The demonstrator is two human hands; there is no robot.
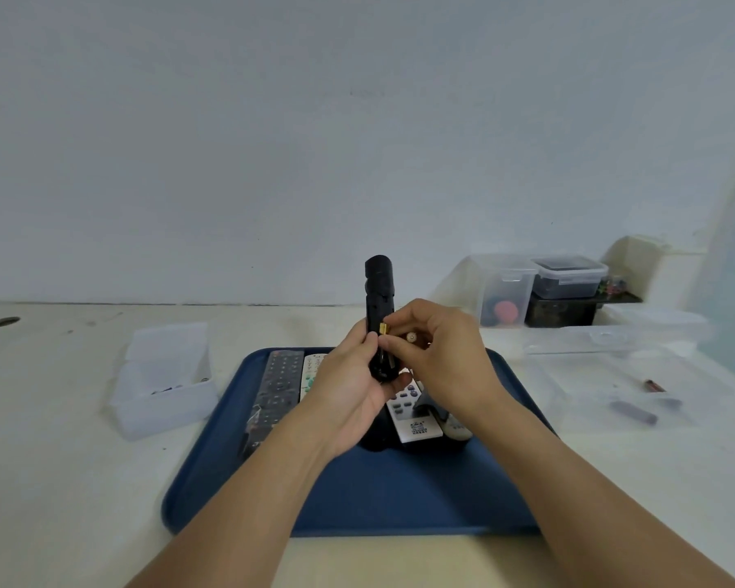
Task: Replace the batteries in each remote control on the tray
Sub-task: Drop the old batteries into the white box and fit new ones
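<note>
My left hand (349,384) grips a black remote control (379,299) held upright above the blue tray (399,494). My right hand (438,354) pinches a battery (402,334) with a gold end against the remote's open back; a second battery tip shows between its fingers. On the tray lie a long dark remote (274,392), a white remote (312,369) partly hidden by my left hand, and a white remote with grey buttons (410,411) under my right wrist.
A clear plastic box (162,379) with small dark items stands left of the tray. On the right, a clear lid and tray (612,375) hold loose batteries (633,411). Stacked containers (561,286) stand at the back right against the wall.
</note>
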